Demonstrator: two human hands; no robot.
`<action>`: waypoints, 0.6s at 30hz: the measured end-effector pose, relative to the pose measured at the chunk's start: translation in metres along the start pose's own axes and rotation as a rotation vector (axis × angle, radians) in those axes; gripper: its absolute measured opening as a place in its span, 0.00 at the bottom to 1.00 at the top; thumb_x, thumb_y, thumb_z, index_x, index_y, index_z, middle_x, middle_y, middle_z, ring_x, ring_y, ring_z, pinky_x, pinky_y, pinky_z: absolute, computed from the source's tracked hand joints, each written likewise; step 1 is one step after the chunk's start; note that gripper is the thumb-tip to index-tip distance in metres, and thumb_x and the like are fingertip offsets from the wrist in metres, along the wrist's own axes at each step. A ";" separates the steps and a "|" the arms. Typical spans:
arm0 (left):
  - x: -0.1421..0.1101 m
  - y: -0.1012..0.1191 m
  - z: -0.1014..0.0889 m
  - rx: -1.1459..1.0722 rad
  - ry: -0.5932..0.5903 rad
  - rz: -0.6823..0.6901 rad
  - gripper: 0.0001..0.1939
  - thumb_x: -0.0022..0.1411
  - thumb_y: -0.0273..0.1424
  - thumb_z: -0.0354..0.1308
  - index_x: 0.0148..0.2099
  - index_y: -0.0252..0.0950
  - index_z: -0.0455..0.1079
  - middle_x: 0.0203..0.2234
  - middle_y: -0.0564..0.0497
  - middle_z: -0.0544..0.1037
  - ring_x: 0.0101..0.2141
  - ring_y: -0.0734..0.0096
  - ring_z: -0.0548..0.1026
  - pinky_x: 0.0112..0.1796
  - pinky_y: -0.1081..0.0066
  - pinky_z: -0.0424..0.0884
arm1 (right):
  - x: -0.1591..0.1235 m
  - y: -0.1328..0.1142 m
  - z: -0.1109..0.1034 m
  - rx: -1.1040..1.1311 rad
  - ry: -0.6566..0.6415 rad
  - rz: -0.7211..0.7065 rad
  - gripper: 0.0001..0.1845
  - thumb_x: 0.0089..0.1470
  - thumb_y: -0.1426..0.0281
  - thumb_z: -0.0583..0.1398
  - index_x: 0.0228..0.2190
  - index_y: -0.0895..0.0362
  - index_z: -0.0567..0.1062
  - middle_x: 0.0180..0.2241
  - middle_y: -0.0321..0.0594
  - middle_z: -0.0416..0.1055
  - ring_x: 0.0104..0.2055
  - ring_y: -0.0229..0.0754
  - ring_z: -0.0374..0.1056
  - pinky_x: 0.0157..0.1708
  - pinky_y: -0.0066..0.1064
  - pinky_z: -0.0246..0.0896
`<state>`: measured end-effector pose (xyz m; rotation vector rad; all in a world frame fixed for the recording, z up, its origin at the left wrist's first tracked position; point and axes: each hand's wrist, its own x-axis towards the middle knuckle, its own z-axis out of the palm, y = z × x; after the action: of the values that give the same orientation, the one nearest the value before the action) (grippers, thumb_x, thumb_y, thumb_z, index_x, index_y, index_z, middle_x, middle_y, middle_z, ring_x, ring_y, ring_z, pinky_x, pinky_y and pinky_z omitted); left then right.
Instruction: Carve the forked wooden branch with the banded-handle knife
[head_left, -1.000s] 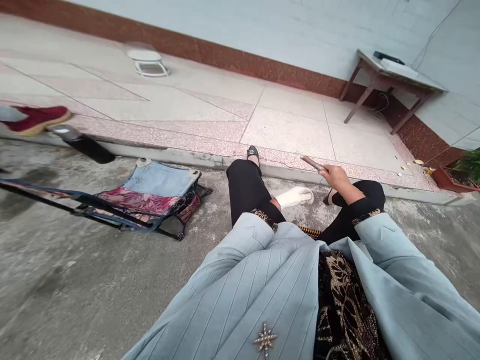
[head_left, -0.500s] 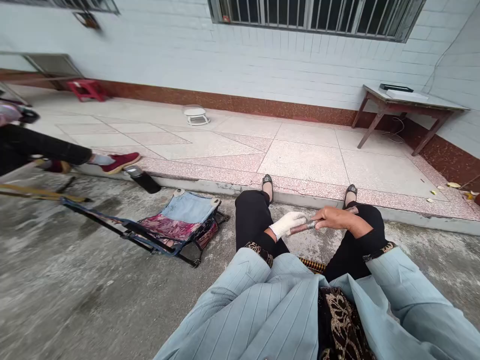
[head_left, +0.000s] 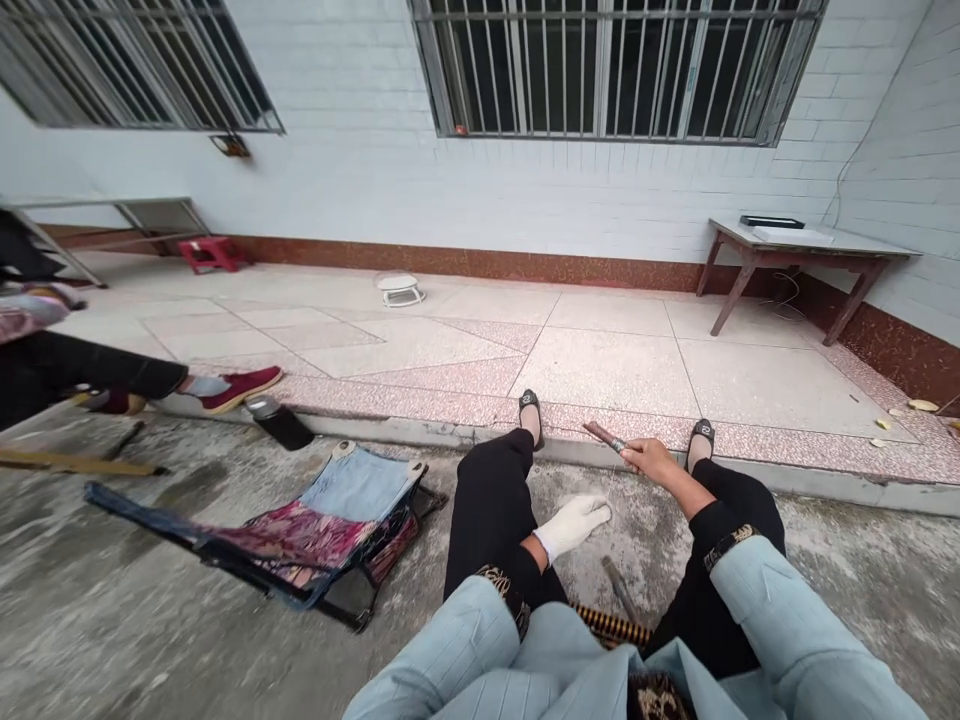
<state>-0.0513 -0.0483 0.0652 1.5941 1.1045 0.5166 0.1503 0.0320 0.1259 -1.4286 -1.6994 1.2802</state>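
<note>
I sit on a concrete floor with my legs in black trousers stretched toward a tiled step. My right hand (head_left: 651,459) is raised between my knees and grips a thin brown stick-like tool (head_left: 604,437). A fine thread seems to run down from it to my left hand (head_left: 576,522), which wears a white glove and is held low between my legs, fingers pinched together. A striped yellow-and-black piece (head_left: 611,626) lies on the floor beneath my legs, mostly hidden.
A folded fabric chair (head_left: 322,525) lies on the concrete to my left, a black flask (head_left: 279,421) beyond it. Another person's leg and red shoe (head_left: 238,384) reach in from the left. A wooden table (head_left: 795,252), white stool (head_left: 400,290) and red stool (head_left: 208,253) stand near the wall.
My hands were together on the stick half a second ago; now the right hand has lifted it away and the gloved left hand has dropped lower. The camera has tilted up toward the windows.
</note>
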 end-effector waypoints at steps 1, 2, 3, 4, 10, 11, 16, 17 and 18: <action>0.002 0.000 -0.006 0.007 0.004 0.003 0.16 0.64 0.44 0.53 0.35 0.35 0.69 0.20 0.56 0.64 0.22 0.73 0.61 0.26 0.71 0.57 | 0.007 0.002 0.001 0.010 0.006 -0.002 0.14 0.43 0.57 0.65 0.21 0.54 0.71 0.19 0.35 0.66 0.21 0.39 0.60 0.23 0.30 0.54; 0.005 0.001 -0.014 0.017 0.001 0.000 0.16 0.64 0.44 0.53 0.36 0.35 0.69 0.20 0.55 0.64 0.21 0.73 0.61 0.25 0.71 0.57 | 0.015 0.003 0.001 0.023 0.013 -0.009 0.14 0.43 0.57 0.65 0.21 0.54 0.71 0.19 0.35 0.65 0.21 0.39 0.60 0.23 0.30 0.55; 0.008 0.003 -0.022 0.025 0.000 0.003 0.17 0.65 0.44 0.53 0.36 0.35 0.70 0.20 0.55 0.65 0.21 0.74 0.61 0.25 0.72 0.57 | 0.021 0.003 0.001 0.041 0.022 -0.020 0.15 0.43 0.56 0.64 0.22 0.54 0.72 0.19 0.35 0.65 0.21 0.39 0.60 0.23 0.30 0.55; 0.012 0.005 -0.031 0.031 -0.002 0.006 0.18 0.65 0.45 0.54 0.37 0.35 0.70 0.20 0.55 0.66 0.21 0.74 0.62 0.24 0.72 0.58 | 0.028 0.001 0.000 0.062 0.033 -0.035 0.15 0.42 0.55 0.64 0.23 0.54 0.72 0.19 0.35 0.65 0.21 0.39 0.60 0.23 0.30 0.55; 0.036 0.036 -0.071 -0.053 -0.023 0.011 0.28 0.64 0.57 0.53 0.42 0.34 0.73 0.21 0.56 0.66 0.22 0.76 0.64 0.25 0.75 0.64 | 0.044 -0.023 -0.022 0.201 0.098 -0.137 0.22 0.42 0.48 0.60 0.24 0.55 0.72 0.21 0.38 0.65 0.23 0.39 0.59 0.26 0.32 0.57; 0.041 0.041 -0.075 -0.123 -0.013 0.039 0.29 0.63 0.58 0.55 0.43 0.33 0.72 0.21 0.57 0.65 0.21 0.76 0.64 0.25 0.75 0.65 | 0.045 -0.028 -0.028 0.212 0.115 -0.146 0.23 0.43 0.48 0.61 0.25 0.56 0.73 0.21 0.37 0.65 0.24 0.39 0.59 0.27 0.32 0.57; 0.069 0.056 -0.092 -0.317 0.066 0.051 0.31 0.59 0.59 0.59 0.41 0.34 0.67 0.20 0.59 0.64 0.21 0.80 0.64 0.26 0.76 0.67 | 0.061 -0.048 -0.056 0.280 0.148 -0.229 0.19 0.47 0.53 0.63 0.29 0.58 0.75 0.26 0.37 0.69 0.28 0.36 0.62 0.30 0.29 0.59; 0.072 0.058 -0.094 -0.330 0.062 0.038 0.29 0.59 0.58 0.60 0.41 0.34 0.67 0.20 0.59 0.64 0.19 0.81 0.62 0.25 0.77 0.66 | 0.066 -0.051 -0.059 0.294 0.153 -0.256 0.18 0.49 0.55 0.63 0.30 0.59 0.76 0.27 0.38 0.69 0.27 0.36 0.61 0.29 0.28 0.58; 0.073 0.061 -0.096 -0.332 0.039 0.027 0.28 0.60 0.56 0.61 0.41 0.33 0.68 0.19 0.59 0.63 0.18 0.82 0.59 0.22 0.77 0.62 | 0.070 -0.054 -0.061 0.282 0.172 -0.239 0.17 0.50 0.57 0.62 0.32 0.60 0.77 0.27 0.38 0.70 0.26 0.35 0.61 0.28 0.28 0.58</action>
<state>-0.0693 0.0644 0.1379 1.3150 0.9695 0.7126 0.1634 0.1190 0.1879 -1.1024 -1.4594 1.1741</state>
